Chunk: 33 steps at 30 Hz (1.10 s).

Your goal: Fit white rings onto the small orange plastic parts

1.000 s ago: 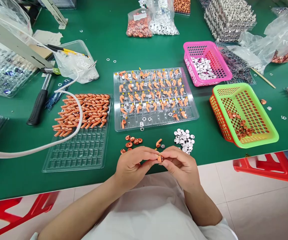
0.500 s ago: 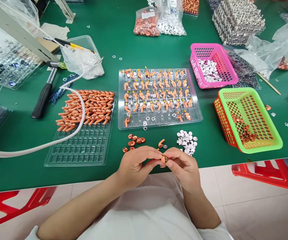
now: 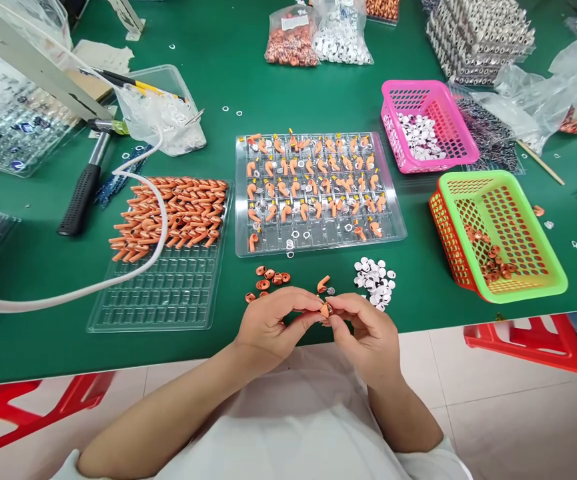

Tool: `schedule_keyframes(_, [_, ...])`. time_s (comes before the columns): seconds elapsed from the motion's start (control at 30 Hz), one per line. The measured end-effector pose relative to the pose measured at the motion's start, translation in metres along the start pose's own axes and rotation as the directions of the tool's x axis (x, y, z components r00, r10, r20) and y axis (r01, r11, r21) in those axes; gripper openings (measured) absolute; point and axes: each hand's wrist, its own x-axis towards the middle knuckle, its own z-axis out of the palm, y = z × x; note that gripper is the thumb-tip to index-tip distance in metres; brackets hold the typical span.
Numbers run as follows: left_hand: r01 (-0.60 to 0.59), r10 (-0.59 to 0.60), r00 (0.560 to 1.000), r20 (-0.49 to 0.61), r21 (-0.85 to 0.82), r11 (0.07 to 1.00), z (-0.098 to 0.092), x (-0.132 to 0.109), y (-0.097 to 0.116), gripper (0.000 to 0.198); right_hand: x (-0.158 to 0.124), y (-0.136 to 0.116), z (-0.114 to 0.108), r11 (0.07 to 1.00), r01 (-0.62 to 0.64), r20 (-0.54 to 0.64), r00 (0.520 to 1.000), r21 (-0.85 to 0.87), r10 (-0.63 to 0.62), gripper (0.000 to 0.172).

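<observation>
Close to the table's front edge, my left hand (image 3: pixel 273 328) and my right hand (image 3: pixel 367 337) pinch one small orange earbud housing (image 3: pixel 326 309) between fingertips and thumbs. A dark spot shows on its right side; the rest is covered by fingers. Just beyond my fingers lies another curved orange earbud housing (image 3: pixel 323 284) with a small round metallic part (image 3: pixel 331 291) beside it. Copper-coloured round caps (image 3: pixel 263 285) are scattered past my left hand. White round pieces (image 3: pixel 379 280) lie in a loose pile past my right hand.
A clear tray (image 3: pixel 397 230) of orange housings stands in the middle, a half-filled one (image 3: pixel 151 313) to the left under a white cable (image 3: pixel 162 220). A hammer (image 3: pixel 82 193) lies further left. At right are pink (image 3: pixel 431 167) and green (image 3: pixel 543 283) baskets; bags (image 3: pixel 293 43) stand behind.
Both hands stay together around the orange earbud housing, which has tilted slightly in the fingertips. The whole view has shifted a little; nothing on the table has visibly been moved.
</observation>
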Motion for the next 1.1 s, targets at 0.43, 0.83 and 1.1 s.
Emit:
schedule_keyframes(0.43, [0.027, -0.027, 0.999, 0.018, -0.001, 1.0, 0.0004, -0.0039, -0.0028, 0.01, 0.0064, -0.0077, 0.0062, 0.973, 0.077, -0.04, 0.995, -0.219, -0.088, 0.028])
schedule_keyframes(0.83, [0.038, -0.037, 0.999, 0.019, -0.034, 0.999, 0.0029, -0.0061, -0.0041, 0.01, 0.0095, -0.0051, 0.0083, 0.972, 0.089, -0.034, 0.995, -0.218, -0.099, 0.021])
schedule_keyframes(1.1, [0.053, -0.052, 0.998, 0.034, -0.052, 0.997, 0.0042, -0.0077, -0.0028, 0.012, 0.0091, -0.0042, 0.0087, 0.975, 0.114, -0.046, 0.991, -0.192, -0.125, 0.023])
